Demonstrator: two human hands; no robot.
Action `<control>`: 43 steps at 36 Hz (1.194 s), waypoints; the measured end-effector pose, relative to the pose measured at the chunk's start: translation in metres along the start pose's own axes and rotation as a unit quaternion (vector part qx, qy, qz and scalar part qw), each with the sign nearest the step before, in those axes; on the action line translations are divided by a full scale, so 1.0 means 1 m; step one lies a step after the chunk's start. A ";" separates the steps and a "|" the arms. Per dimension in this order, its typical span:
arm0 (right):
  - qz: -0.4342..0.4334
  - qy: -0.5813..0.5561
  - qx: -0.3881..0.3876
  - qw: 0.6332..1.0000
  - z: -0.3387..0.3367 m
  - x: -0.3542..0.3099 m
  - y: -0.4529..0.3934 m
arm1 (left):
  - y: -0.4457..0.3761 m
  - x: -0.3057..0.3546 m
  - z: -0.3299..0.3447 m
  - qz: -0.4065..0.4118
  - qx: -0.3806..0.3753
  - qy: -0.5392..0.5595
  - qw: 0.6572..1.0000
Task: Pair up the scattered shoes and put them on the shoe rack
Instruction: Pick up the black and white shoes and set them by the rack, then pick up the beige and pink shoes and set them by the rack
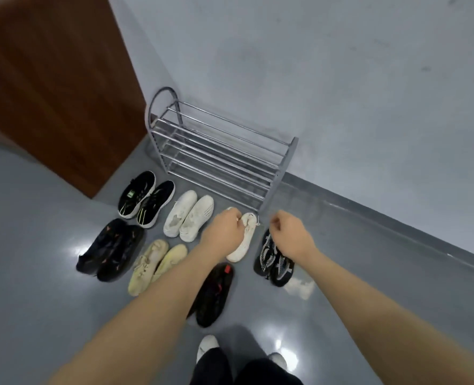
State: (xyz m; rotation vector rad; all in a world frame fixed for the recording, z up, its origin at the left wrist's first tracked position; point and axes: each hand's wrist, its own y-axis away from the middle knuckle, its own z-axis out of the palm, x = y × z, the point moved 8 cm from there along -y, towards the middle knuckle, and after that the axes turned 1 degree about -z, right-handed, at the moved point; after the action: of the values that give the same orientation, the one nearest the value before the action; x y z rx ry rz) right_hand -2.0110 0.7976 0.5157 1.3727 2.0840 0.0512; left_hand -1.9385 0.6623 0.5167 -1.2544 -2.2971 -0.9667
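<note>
left hand (223,232) fingers curled on white knit sneaker (242,243) | right hand (288,232) fingers seemingly pinching lace | chrome-tube rack (216,151)

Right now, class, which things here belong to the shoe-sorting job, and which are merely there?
Belongs to the job:
shoe rack
black-and-green trainers
white trainers
cream shoes
black shoes
black-and-red shoe
white shoe
black-and-white knit shoes

Merely there:
wooden door
wall

No words or numbers can be read here. The black shoe (137,194) has a small green patch on its tongue, but it is too blurry to tell what it says
</note>
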 end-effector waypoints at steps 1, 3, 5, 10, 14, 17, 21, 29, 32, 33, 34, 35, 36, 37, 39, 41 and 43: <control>-0.007 0.002 -0.002 1.000 -0.008 -0.020 0.014 | 0.017 -0.002 -0.019 -0.006 0.009 0.007 1.000; -0.013 -0.011 0.003 1.000 -0.018 -0.036 0.024 | 0.031 0.001 -0.038 -0.005 0.021 0.015 1.000; -0.021 -0.035 0.001 0.999 -0.025 -0.058 0.038 | 0.054 -0.001 -0.064 -0.011 0.029 0.030 0.999; -0.066 -0.080 -0.007 0.995 -0.028 -0.119 0.076 | 0.118 -0.020 -0.117 -0.026 0.055 0.076 0.995; -0.112 -0.083 -0.028 0.990 -0.022 -0.165 0.110 | 0.168 -0.041 -0.142 -0.051 0.072 0.078 0.993; -0.154 -0.071 -0.044 0.984 -0.016 -0.199 0.139 | 0.208 -0.054 -0.160 -0.066 0.107 0.089 0.988; -0.198 -0.058 -0.068 0.976 -0.003 -0.240 0.186 | 0.268 -0.075 -0.178 -0.093 0.165 0.110 0.976; -0.257 -0.040 -0.128 0.957 0.042 -0.291 0.286 | 0.389 -0.129 -0.179 -0.180 0.210 0.133 0.952; -0.284 -0.017 -0.149 0.947 0.060 -0.320 0.321 | 0.436 -0.154 -0.188 -0.212 0.224 0.152 0.939; -0.293 -0.012 -0.154 0.944 0.066 -0.331 0.332 | 0.451 -0.163 -0.193 -0.221 0.234 0.155 0.934; -0.300 -0.008 -0.161 0.940 0.073 -0.342 0.343 | 0.465 -0.172 -0.198 -0.228 0.246 0.157 0.929; -0.313 -0.002 -0.173 0.934 0.085 -0.357 0.359 | 0.488 -0.186 -0.204 -0.238 0.263 0.160 0.921; -0.314 0.000 -0.178 0.932 0.090 -0.364 0.365 | 0.497 -0.191 -0.209 -0.241 0.272 0.159 0.918; -0.326 0.005 -0.182 0.928 0.098 -0.374 0.375 | 0.511 -0.200 -0.214 -0.247 0.283 0.160 0.913; -0.342 0.015 -0.186 0.921 0.116 -0.393 0.395 | 0.541 -0.218 -0.222 -0.258 0.299 0.167 0.903; -0.364 0.022 -0.191 0.911 0.133 -0.416 0.419 | 0.574 -0.241 -0.230 -0.276 0.316 0.177 0.891; -0.385 0.027 -0.199 0.901 0.153 -0.441 0.444 | 0.608 -0.266 -0.236 -0.287 0.331 0.187 0.879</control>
State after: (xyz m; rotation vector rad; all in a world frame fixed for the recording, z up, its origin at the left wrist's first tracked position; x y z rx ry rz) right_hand -1.4574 0.5844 0.7671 0.2600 2.3501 0.1725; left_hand -1.2884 0.5639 0.7694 -0.0912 -2.3788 -0.4259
